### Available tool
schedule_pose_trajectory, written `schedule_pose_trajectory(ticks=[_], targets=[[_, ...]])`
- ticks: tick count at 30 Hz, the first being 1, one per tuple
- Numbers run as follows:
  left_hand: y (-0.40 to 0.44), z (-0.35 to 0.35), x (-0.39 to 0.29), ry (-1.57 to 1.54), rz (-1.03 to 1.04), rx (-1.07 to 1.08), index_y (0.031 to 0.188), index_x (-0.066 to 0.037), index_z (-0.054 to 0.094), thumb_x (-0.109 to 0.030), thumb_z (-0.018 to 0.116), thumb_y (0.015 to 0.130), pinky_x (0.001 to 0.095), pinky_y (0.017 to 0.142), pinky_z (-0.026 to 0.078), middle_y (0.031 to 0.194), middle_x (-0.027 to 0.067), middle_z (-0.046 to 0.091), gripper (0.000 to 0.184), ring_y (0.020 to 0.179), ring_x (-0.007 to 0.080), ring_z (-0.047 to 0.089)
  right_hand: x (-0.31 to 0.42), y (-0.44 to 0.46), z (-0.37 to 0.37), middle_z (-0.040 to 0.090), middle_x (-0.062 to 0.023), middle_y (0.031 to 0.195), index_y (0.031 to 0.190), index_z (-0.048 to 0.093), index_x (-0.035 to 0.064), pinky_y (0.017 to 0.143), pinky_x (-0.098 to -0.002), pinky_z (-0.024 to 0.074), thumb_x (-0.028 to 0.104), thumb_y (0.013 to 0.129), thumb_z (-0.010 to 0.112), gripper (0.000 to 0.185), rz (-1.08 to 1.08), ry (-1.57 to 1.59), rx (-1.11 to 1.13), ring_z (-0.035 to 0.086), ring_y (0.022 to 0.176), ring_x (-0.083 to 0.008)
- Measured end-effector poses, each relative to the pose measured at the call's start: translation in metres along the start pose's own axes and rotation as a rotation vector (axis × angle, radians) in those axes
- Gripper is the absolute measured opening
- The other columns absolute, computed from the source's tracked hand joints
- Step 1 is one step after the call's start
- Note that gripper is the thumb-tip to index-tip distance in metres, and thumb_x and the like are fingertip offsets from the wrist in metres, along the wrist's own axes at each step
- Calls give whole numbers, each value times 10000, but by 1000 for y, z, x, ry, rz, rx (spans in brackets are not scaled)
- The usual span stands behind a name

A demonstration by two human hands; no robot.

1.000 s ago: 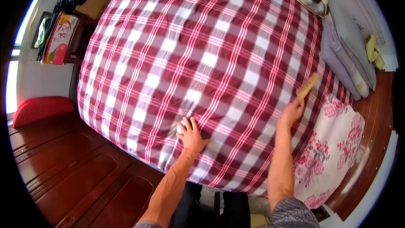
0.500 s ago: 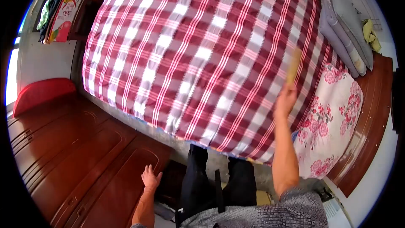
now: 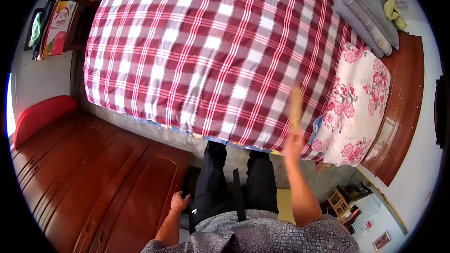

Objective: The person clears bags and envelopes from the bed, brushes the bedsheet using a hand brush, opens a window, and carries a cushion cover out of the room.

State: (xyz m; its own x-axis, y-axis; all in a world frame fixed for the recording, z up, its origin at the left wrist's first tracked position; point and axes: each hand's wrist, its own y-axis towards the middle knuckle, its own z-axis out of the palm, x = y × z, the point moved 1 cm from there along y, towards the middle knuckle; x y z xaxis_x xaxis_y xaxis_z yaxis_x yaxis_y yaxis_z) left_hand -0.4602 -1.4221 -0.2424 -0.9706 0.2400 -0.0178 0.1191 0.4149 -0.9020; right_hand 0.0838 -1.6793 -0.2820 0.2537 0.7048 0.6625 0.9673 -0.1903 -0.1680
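My right hand (image 3: pixel 293 144) is closed round the near end of a tan bed brush (image 3: pixel 295 105). The brush is long and smeared by motion, so its bristles cannot be made out. It is held over the near right part of a maroon, white and grey checked bedspread (image 3: pixel 206 61); whether it touches the cloth I cannot tell. A white pillow (image 3: pixel 356 105) with pink flowers lies to the right of this hand. My left hand (image 3: pixel 179 202) holds nothing, its fingers a little apart, beside a dark red wooden cabinet (image 3: pixel 131 182).
Folded grey-mauve bedding (image 3: pixel 358 14) is stacked at the far right, against a brown wooden headboard (image 3: pixel 403 107). A red curved panel (image 3: pixel 42 119) stands at the left. Concrete floor (image 3: pixel 194 147) shows between bed and cabinet. A small wooden stool (image 3: pixel 338 201) is at the lower right.
My right hand and the brush have come nearer to me and leftward, towards the bed's near edge. The view has shifted, with the bed higher in it. My left hand stays low by the cabinet.
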Motion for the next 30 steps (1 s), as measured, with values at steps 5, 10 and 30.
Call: schedule_pose_trajectory(ticks=[5, 10, 30], targets=[[10, -22, -28, -73, 80, -111, 1254, 4, 616, -462, 720, 851, 435, 1039, 452, 1272, 227, 621, 624, 1215, 377, 567, 20, -147, 89, 656, -178, 829, 1088, 665, 40, 724, -418, 505, 348, 981, 581, 336, -264, -453, 859, 624, 787, -334], [39, -83, -65, -128, 202, -330, 1211, 23, 613, -384, 729, 849, 455, 996, 469, 1220, 255, 626, 557, 1156, 403, 583, 177, -229, 108, 703, -210, 995, 1152, 655, 14, 800, -388, 529, 314, 970, 600, 355, -335, 82, 1376, 687, 898, -310], [233, -182, 22, -377, 392, -463, 1343, -22, 504, -267, 609, 949, 453, 1071, 395, 1346, 203, 534, 476, 1256, 337, 504, 363, -394, 373, 716, -178, 1036, 1325, 585, 174, 730, -428, 536, 342, 964, 618, 400, -259, 49, 1494, 709, 912, -317]])
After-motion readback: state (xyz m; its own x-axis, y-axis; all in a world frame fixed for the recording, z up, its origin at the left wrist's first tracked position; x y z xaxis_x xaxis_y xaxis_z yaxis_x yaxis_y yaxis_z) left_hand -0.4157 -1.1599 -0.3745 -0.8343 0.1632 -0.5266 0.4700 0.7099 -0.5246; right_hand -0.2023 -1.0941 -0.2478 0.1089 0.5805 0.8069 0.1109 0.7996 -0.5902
